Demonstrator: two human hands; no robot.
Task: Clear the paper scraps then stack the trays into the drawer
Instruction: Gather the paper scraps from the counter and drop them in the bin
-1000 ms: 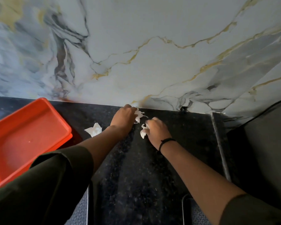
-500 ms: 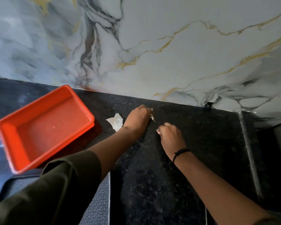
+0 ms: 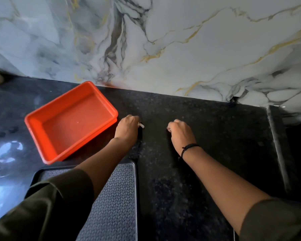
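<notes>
Two fists over the counter, each closed on paper. Left hand (image 3: 128, 128): fingers curled tight, a white paper scrap (image 3: 141, 125) poking out at the thumb side. Right hand (image 3: 181, 132): clenched likewise, only a sliver of a second white scrap (image 3: 169, 130) visible at the knuckles; black cord bracelet (image 3: 188, 147) on the wrist. Hands well apart, both above the black speckled stone counter (image 3: 207, 122).

Red tray (image 3: 50, 110): smooth plastic, rectangular, rounded corners, raised rim, nothing inside; sits on the counter just left of the left hand, turned at an angle. Black tray (image 3: 116, 188): flat, thin rim, diamond-patterned textured floor, partly under the left forearm, nearer the body. Wall (image 3: 181, 40) behind: glossy white marble, grey and gold veins.
</notes>
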